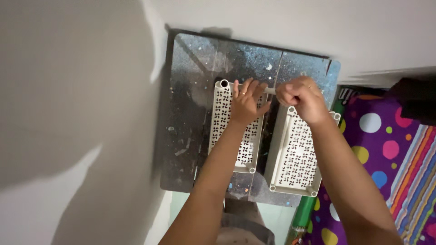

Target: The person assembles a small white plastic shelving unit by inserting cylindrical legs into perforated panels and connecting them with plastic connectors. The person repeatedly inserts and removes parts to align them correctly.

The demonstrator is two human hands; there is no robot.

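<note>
A dark speckled counter (190, 136) fills the view, and both perforated trays sit on it — the left tray (227, 131) flat, the right tray (295, 159) just beside it, tilted. To the right of the counter, a dotted purple blanket (381, 149). The left hand (247, 102) presses on the left tray, fingers spread apart. The right hand (302, 97) hovers over the right tray's far end — fingers clenched on a thin white rod (270, 90).
</note>
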